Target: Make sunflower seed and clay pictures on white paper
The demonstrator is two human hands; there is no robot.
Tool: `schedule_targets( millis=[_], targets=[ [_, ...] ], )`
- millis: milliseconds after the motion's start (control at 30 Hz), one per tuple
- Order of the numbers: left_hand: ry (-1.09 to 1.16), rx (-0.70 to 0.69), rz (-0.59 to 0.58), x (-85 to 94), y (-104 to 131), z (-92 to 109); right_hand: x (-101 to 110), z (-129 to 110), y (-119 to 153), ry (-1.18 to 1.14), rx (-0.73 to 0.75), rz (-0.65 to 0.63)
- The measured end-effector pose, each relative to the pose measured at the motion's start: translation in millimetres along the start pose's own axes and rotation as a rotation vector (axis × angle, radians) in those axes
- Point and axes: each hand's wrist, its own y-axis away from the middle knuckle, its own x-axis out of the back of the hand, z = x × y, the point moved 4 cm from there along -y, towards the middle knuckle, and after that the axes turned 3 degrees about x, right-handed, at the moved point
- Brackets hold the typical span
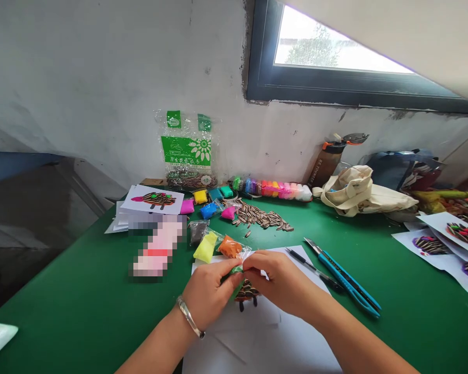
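Both hands meet over a white sheet of paper [234,337] in the middle of the desk. My left hand [208,285], with a silver bracelet at the wrist, pinches a small green packet of modelling clay [236,289]. From the other side my right hand [278,275] closes its fingertips on the top of the same packet. Beneath them, partly covered, is a picture made of sunflower seeds [246,295] with two dark legs. Just beyond the fingers lie an orange clay packet [230,246] and a yellow-green one [206,248].
Loose sunflower seeds [263,214] lie behind the hands, near more clay packets [208,210]. To the right are a black pen [315,269] and blue tweezers [347,280]. A seed bag [191,156], bottle [327,162] and cloth bag [354,195] stand along the wall.
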Motion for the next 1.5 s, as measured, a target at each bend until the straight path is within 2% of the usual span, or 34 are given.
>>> schedule_targets(
  millis=[200,367,600,733,933,1100,1333,1500],
  targets=[
    [0.103,0.103,0.003,5.0,-2,0,1,-2,-2,-0.098,-0.058,-0.003],
    [0.132,0.100,-0.045,2.9,-3,2,-1,1,-1,-0.108,-0.126,-0.007],
    [0.127,0.138,-0.019,3.2,-2,-2,-8,19,0,-0.422,-0.253,0.072],
    [0.130,0.123,-0.008,2.9,-2,-3,-14,22,0,-0.529,-0.269,0.064],
    [0.109,0.150,-0.024,1.0,-2,-4,-16,26,-1,-0.553,-0.361,0.094],
    [0.101,0.140,-0.015,1.8,-2,-1,-13,26,-2,-0.417,-0.288,0.153],
    [0.081,0.136,0.047,4.3,-1,-6,-15,24,1,-0.646,-0.291,0.054],
    [0.080,0.137,0.061,5.6,-3,-7,-13,19,0,-0.644,-0.352,0.021]
  ],
)
